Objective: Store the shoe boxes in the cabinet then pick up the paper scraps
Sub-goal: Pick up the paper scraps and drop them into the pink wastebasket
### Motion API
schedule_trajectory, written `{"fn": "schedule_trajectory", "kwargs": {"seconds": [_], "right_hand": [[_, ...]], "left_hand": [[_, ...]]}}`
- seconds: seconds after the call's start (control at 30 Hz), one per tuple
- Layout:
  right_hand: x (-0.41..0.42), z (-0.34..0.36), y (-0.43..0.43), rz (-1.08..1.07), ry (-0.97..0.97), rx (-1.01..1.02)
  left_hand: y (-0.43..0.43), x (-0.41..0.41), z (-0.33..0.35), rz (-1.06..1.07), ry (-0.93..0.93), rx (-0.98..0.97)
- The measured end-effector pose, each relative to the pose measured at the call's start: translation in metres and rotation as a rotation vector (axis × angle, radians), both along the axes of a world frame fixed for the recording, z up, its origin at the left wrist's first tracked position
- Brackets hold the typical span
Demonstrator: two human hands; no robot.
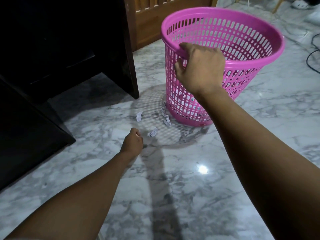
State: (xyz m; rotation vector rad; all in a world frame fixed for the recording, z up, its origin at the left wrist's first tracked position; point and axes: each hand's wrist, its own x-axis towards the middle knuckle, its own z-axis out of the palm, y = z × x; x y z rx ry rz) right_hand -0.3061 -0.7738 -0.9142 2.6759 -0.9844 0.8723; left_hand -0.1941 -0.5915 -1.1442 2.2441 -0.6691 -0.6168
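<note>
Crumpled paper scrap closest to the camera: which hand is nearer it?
Left. The left hand is just beside the scrap; the right hand grips the pink basket rim, farther off.

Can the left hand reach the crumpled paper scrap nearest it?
Probably yes: the left hand is just beside the paper scrap, only bare floor between; the pink basket, gripped by the right hand, is farther off.

I log a pink perforated basket (245, 64), tilted on the grey marble floor (190, 187). A wooden panel (147, 23) stands behind the basket, and a black cable (311, 56) lies to its right.
</note>
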Motion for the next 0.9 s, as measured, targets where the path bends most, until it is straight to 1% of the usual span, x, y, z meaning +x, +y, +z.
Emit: {"fn": "schedule_trajectory", "kwargs": {"seconds": [0.1,0.23,0.33,0.43,0.5,0.6,0.7,0.77,0.83,0.9], "right_hand": [[-0.006,0.0,-0.004,0.03,-0.014,-0.002],[-0.011,-0.001,-0.008,0.063,-0.023,0.008],[-0.014,-0.001,-0.011,0.073,-0.03,0.007],[-0.016,-0.002,-0.015,0.07,-0.069,0.023],[-0.017,-0.001,-0.017,0.063,-0.092,0.035],[-0.017,-0.001,-0.02,0.044,-0.088,0.04],[-0.016,-0.002,-0.02,0.027,-0.092,0.03],[-0.016,-0.003,-0.019,0.019,-0.108,0.025],[-0.015,-0.004,-0.019,0.012,-0.117,0.019],[-0.014,-0.005,-0.019,0.009,-0.129,0.019]], "left_hand": [[-0.018,0.003,-0.002,-0.041,-0.002,0.073],[-0.033,0.006,-0.009,-0.149,-0.046,0.165],[-0.041,0.001,-0.011,-0.151,-0.074,0.176],[-0.047,-0.002,-0.012,-0.179,-0.177,0.194],[-0.049,-0.002,-0.013,-0.175,-0.205,0.19],[-0.052,0.0,-0.012,-0.091,-0.162,0.166],[-0.051,0.011,-0.012,-0.012,-0.114,0.087],[-0.049,0.019,-0.011,0.03,-0.148,0.034],[-0.049,0.028,-0.012,0.119,-0.184,-0.004],[-0.05,0.033,-0.009,0.206,-0.153,-0.072]]}}
